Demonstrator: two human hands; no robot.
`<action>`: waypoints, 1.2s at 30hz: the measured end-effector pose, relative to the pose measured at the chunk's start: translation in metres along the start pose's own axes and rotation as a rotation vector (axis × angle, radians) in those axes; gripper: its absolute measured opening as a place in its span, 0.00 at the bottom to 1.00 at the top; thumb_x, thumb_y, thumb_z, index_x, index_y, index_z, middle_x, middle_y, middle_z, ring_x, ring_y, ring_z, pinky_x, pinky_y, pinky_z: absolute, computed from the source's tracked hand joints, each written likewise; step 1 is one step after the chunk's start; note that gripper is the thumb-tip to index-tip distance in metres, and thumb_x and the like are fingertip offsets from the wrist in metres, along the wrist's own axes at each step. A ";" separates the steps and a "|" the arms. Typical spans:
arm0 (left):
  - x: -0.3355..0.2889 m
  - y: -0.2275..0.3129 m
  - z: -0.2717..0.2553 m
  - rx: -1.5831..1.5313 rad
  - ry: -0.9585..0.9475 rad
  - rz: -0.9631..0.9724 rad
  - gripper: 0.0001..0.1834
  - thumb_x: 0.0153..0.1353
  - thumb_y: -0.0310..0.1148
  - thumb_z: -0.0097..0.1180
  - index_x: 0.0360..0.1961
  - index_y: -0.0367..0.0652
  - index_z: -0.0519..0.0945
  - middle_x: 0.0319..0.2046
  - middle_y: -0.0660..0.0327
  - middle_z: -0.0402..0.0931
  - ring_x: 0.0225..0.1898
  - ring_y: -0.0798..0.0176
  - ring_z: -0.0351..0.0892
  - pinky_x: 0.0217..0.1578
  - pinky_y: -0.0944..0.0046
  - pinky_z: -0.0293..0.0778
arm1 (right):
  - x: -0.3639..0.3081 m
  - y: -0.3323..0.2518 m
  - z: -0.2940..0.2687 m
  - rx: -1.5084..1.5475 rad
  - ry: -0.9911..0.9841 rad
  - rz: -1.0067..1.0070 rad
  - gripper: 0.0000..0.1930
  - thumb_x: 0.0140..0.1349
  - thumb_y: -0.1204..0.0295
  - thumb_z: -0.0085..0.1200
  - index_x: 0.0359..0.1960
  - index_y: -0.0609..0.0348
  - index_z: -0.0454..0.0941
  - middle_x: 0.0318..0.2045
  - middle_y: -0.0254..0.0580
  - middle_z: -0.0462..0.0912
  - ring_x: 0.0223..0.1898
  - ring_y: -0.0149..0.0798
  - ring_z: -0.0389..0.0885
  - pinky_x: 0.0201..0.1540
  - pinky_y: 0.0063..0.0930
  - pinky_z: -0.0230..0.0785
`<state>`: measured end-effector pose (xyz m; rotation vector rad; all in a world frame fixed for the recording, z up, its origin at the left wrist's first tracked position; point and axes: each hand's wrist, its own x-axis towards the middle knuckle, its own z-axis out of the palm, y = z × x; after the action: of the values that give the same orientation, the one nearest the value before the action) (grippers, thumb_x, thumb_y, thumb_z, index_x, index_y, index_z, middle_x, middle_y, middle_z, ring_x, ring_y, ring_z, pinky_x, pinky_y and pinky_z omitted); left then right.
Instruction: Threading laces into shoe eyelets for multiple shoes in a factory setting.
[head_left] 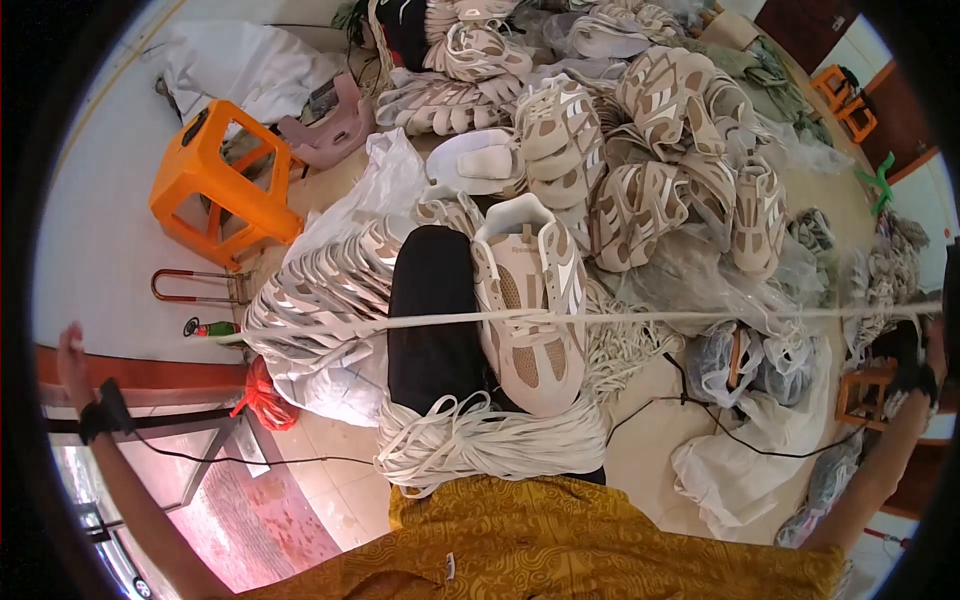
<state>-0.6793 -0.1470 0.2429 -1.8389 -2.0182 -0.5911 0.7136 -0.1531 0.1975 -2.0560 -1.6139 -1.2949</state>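
A beige and white sneaker (pixel 525 370) sits in front of me, toe toward me, against a black padded form (pixel 432 300). A pale shoelace (pixel 660 316) runs taut across its upper, from far left to far right. My left hand (pixel 72 350) is stretched out at the left rim, fingers closed; the lace fades against the pale wall before reaching it. At the right rim, my right hand (pixel 934 350) is closed on the lace's other side, partly cut off. A thick bundle of white laces (pixel 490 440) lies across my lap below the sneaker.
Stacked sneaker uppers (pixel 330 280) lie left of the form, and more uppers (pixel 650 200) are heaped ahead. An orange stool (pixel 190 190) stands far left near a red plastic bag (pixel 268 395). Black cables (pixel 690 400) trail from wristbands on both arms. White sacking (pixel 750 460) covers the right floor.
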 end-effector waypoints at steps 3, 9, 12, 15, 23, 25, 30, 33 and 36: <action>-0.022 0.126 0.162 -0.916 -0.037 -0.320 0.17 0.60 0.30 0.42 0.47 0.30 0.68 0.42 0.55 0.70 0.44 0.63 0.71 0.48 0.65 0.67 | 0.100 -0.118 0.033 1.086 -0.237 0.184 0.17 0.52 0.75 0.50 0.45 0.64 0.68 0.38 0.43 0.75 0.39 0.35 0.73 0.45 0.26 0.64; -0.070 0.499 0.248 -1.271 -0.440 -0.287 0.14 0.60 0.35 0.43 0.40 0.36 0.73 0.25 0.58 0.74 0.22 0.67 0.76 0.23 0.71 0.73 | 0.005 -0.460 -0.006 1.947 -0.874 0.205 0.10 0.51 0.76 0.46 0.32 0.66 0.77 0.32 0.40 0.77 0.20 0.22 0.71 0.21 0.13 0.58; -0.085 0.599 0.252 -1.109 -0.732 -0.361 0.10 0.55 0.32 0.49 0.33 0.37 0.77 0.19 0.62 0.74 0.18 0.73 0.71 0.20 0.75 0.69 | -0.033 -0.541 -0.049 1.936 -1.070 0.092 0.06 0.46 0.77 0.50 0.25 0.63 0.78 0.18 0.31 0.75 0.14 0.19 0.62 0.16 0.11 0.51; -0.110 0.620 0.277 -0.982 -0.491 -0.043 0.06 0.51 0.25 0.51 0.31 0.36 0.77 0.20 0.58 0.74 0.19 0.68 0.73 0.22 0.71 0.70 | -0.052 -0.588 -0.070 1.864 -1.360 0.230 0.04 0.46 0.77 0.51 0.23 0.65 0.77 0.21 0.32 0.76 0.14 0.19 0.61 0.17 0.12 0.52; -0.128 0.625 0.284 -0.846 -0.462 0.096 0.03 0.47 0.22 0.53 0.25 0.36 0.73 0.22 0.53 0.73 0.23 0.55 0.75 0.23 0.65 0.69 | -0.081 -0.608 -0.093 1.769 -1.248 -0.022 0.04 0.46 0.76 0.52 0.23 0.64 0.76 0.14 0.29 0.73 0.14 0.21 0.66 0.16 0.15 0.57; -0.128 0.627 0.283 -0.792 -0.410 0.150 0.04 0.47 0.22 0.52 0.26 0.36 0.71 0.19 0.53 0.70 0.23 0.54 0.74 0.23 0.63 0.69 | -0.080 -0.608 -0.091 1.799 -1.309 0.021 0.04 0.46 0.76 0.52 0.22 0.64 0.76 0.13 0.29 0.72 0.13 0.21 0.66 0.16 0.15 0.57; -0.134 0.639 0.280 -0.528 -0.229 0.444 0.05 0.44 0.24 0.52 0.24 0.38 0.70 0.17 0.57 0.66 0.21 0.57 0.72 0.22 0.61 0.69 | -0.075 -0.606 -0.095 1.843 -1.418 0.132 0.04 0.47 0.76 0.51 0.22 0.63 0.78 0.12 0.30 0.71 0.14 0.20 0.65 0.16 0.15 0.57; -0.132 0.642 0.279 -0.351 -0.198 0.601 0.06 0.41 0.26 0.52 0.23 0.39 0.69 0.17 0.59 0.66 0.21 0.59 0.71 0.22 0.62 0.70 | -0.076 -0.600 -0.091 1.896 -1.419 0.300 0.05 0.48 0.75 0.51 0.23 0.64 0.78 0.12 0.31 0.71 0.15 0.21 0.66 0.17 0.15 0.58; -0.125 0.644 0.273 -0.175 -0.276 0.735 0.06 0.41 0.27 0.52 0.22 0.39 0.69 0.17 0.59 0.67 0.21 0.59 0.72 0.22 0.62 0.71 | -0.086 -0.583 -0.062 1.764 -1.070 0.056 0.06 0.48 0.74 0.51 0.24 0.64 0.77 0.15 0.36 0.75 0.16 0.26 0.71 0.19 0.18 0.62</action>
<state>-0.0192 -0.0645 -0.0086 -2.6689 -1.2792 -0.3085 0.1761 -0.0347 -0.0211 -1.2672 -1.6665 1.2804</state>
